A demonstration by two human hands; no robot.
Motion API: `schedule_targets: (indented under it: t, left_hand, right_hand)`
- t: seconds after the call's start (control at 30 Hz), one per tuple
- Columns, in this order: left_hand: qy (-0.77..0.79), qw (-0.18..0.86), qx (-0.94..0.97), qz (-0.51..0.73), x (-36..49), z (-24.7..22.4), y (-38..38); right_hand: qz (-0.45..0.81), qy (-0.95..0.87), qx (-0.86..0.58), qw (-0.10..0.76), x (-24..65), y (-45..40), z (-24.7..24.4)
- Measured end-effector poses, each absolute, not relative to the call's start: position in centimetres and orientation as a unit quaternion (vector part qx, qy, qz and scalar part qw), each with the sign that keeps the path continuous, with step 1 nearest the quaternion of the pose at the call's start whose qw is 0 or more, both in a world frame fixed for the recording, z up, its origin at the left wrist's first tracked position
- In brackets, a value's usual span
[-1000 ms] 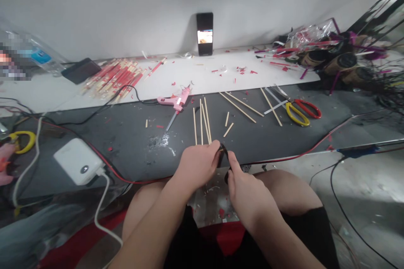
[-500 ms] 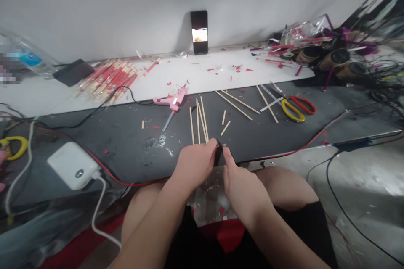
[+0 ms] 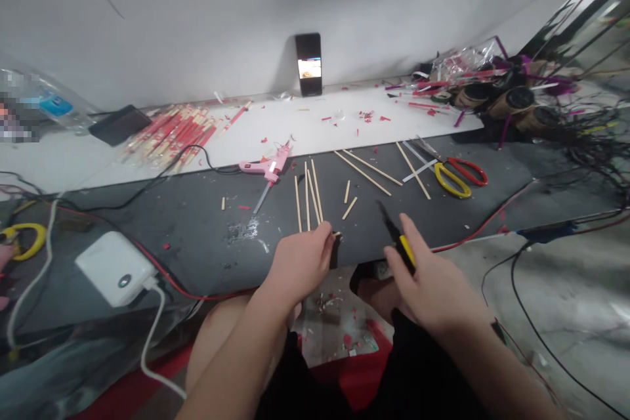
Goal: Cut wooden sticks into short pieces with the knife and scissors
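Note:
At the front edge of the dark grey tabletop, my left hand [image 3: 302, 259] is closed, pinching a wooden stick [image 3: 337, 234] whose short pale end pokes out past the thumb. The rest of that stick is hidden by the fingers. My right hand [image 3: 428, 282] grips a black and yellow utility knife [image 3: 402, 243], its dark blade pointing up and left over the tabletop, apart from the stick. Several long wooden sticks [image 3: 317, 190] lie just beyond my left hand. Two short cut pieces [image 3: 350, 208] rest between the hands, farther back.
A pink glue gun [image 3: 270, 167] lies left of the sticks. Scissors [image 3: 453, 177] with red and yellow handles are at the right. Behind stand a phone [image 3: 309, 65] against the wall and a pile of red-wrapped chopsticks [image 3: 172, 134]. A white power bank [image 3: 115, 269] sits front left.
My right hand has moved right, away from my left hand, carrying the knife, which now shows clearly. My left hand stays at the table edge. The right knee has shifted inward.

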State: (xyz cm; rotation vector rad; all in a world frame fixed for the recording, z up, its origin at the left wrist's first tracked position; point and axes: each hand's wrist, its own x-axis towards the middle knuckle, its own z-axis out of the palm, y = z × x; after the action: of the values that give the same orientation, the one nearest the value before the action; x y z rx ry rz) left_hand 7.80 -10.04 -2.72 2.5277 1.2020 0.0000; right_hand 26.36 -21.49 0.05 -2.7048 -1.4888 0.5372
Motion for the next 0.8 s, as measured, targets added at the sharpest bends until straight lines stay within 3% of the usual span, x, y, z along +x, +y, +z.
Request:
schedule_targets:
  t: [0.13,0.27,0.43,0.63,0.8]
  left_hand:
    - [0.471,0.2,0.857,0.068,7.2,-1.9,-10.1]
    - [0.535,0.311,0.748,0.239,5.9,-0.5,-10.2]
    - [0.513,0.426,0.665,0.336,3.8,3.1,-9.4]
    - [0.481,0.504,0.625,0.351,3.1,6.1,-9.2]
    - [0.445,0.639,0.521,0.35,5.3,6.2,-10.6]
  right_hand:
    - [0.085,-0.497,-0.859,0.091,32.0,-20.3,-0.5]
    - [0.006,-0.491,-0.87,0.052,37.3,-17.2,-1.7]
    - [0.002,-0.513,-0.857,0.044,40.5,-14.0,-1.3]
    - [-0.005,-0.543,-0.838,0.054,37.1,-13.4,0.3]
    - [0.123,-0.595,-0.792,0.059,30.3,-11.9,0.4]
